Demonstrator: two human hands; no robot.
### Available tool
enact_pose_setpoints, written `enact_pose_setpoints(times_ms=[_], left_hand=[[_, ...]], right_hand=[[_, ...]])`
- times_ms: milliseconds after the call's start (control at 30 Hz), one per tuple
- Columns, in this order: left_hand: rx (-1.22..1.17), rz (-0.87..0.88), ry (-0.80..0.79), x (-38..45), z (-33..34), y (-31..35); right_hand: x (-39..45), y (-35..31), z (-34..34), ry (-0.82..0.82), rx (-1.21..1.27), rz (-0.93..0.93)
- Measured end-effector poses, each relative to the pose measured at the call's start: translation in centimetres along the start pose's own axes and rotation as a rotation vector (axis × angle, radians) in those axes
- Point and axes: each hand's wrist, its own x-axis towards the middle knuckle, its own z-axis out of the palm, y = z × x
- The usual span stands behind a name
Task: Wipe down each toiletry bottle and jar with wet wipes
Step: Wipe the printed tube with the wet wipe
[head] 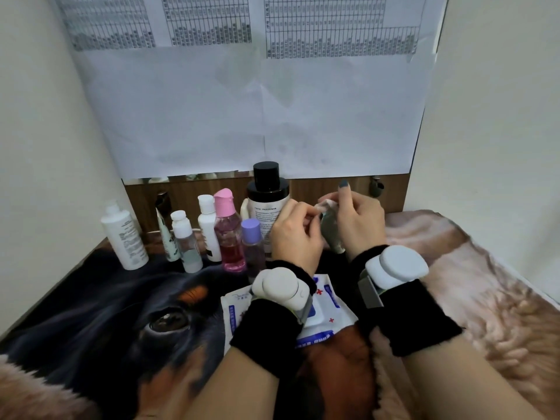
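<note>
Holding 1 gray bottle, right hand; left hand pinches 1 wipe.

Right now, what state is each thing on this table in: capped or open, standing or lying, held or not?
Small grey-green bottle: held by the right hand.
Wet wipe: pinched by the left hand at the bottle's top.
Black-capped bottle: upright, capped.
Pink bottle: upright, capped.
Purple-capped bottle: upright, capped.
Large white bottle: upright, capped.
Wipes packet: lying flat; flap unclear.
</note>
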Motion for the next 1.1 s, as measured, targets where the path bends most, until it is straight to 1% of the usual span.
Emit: enact_pose_setpoints(times_ms=[167, 233, 300, 367, 433, 467, 533, 667, 767, 833, 900, 1000, 1067, 1100], left_hand=[[-0.050, -0.017, 0.076, 0.6, -0.5, -0.1], [-0.051, -0.027, 0.104, 0.9, -0.8, 0.0], [-0.048, -0.001, 0.119, 1.1, -0.9, 0.2], [-0.034, 0.020, 0.116, 1.0, -0.9, 0.3], [-0.008, -0.002, 0.110, 0.9, -0.7, 0.2], [-0.008, -0.033, 0.108, 0.8, -0.6, 0.1], [-0.021, -0.102, 0.095, 0.7, -0.4, 0.0], [0.018, -0.142, 0.030, 0.6, -0.1, 0.3], [0.034, -0.181, 0.019, 0.7, -0.2, 0.4], [0.014, -0.214, 0.043, 0.8, -0.4, 0.2], [-0.017, -0.225, 0.073, 0.8, -0.4, 0.1], [-0.057, -0.184, 0.134, 0.9, -0.5, 0.4], [-0.065, -0.159, 0.155, 0.9, -0.5, 0.6], [-0.075, -0.155, 0.153, 0.9, -0.5, 0.7]], right_hand=[[-0.4, 1.6, -1.0, -0.240, -0.142, 0.085], [-0.5, 2.3, -1.8, -0.283, -0.150, 0.134], [-0.2, 2.7, -2.5, -0.246, -0.097, 0.196], [0.4, 3.4, -3.0, -0.148, -0.024, 0.221], [0.7, 3.8, -3.0, -0.060, -0.014, 0.200], [0.7, 4.0, -2.9, -0.026, -0.052, 0.176], [0.4, 4.1, -2.5, 0.021, -0.099, 0.094], [-1.3, 2.3, -1.6, -0.006, -0.032, -0.132], [-2.3, 1.3, -1.5, -0.036, 0.037, -0.236], [-2.5, 1.2, -1.4, -0.041, 0.033, -0.259], [-2.4, 1.4, -1.3, -0.030, 0.002, -0.241], [-1.9, 1.9, -1.4, 0.020, -0.072, -0.186], [-1.9, 1.7, -1.7, 0.035, -0.058, -0.208], [-2.1, 1.3, -1.8, 0.016, -0.013, -0.241]])
